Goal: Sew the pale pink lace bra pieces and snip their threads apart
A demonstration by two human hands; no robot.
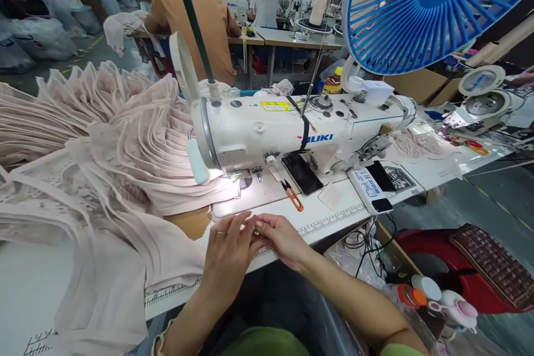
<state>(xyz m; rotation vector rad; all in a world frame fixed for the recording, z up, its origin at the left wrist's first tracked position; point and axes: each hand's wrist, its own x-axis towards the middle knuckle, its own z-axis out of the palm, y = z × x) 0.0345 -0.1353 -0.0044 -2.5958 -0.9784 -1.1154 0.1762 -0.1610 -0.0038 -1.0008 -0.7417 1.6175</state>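
1. Head view showed the left hand [227,250] and the right hand [280,238] meeting at the near edge of the table [334,212], fingertips together over a small dark thing [256,232] too tiny to identify.
2. The left grip lay mostly flat with fingers loosely spread, its tips touching the small thing; the right grip was pressed together around it in a pinch.
3. The small thing looked light and easy to drop, so a fingertip pinch suited it; whether it was hard or soft could not be told.
4. Just beside the left hand lay pale pink fabric [125,178], soft, limp and stacked in many folds across the left end of the table.
5. A white sewing machine [292,128] stood along the far side, its lit needle area directly beyond the hands.
6. Orange thread snips [293,195], a dark phone [302,173] and a remote-like controller [370,189] lay on the table toward the right.
7. A blue fan [417,5] hung over the far right corner; other people worked at tables beyond.
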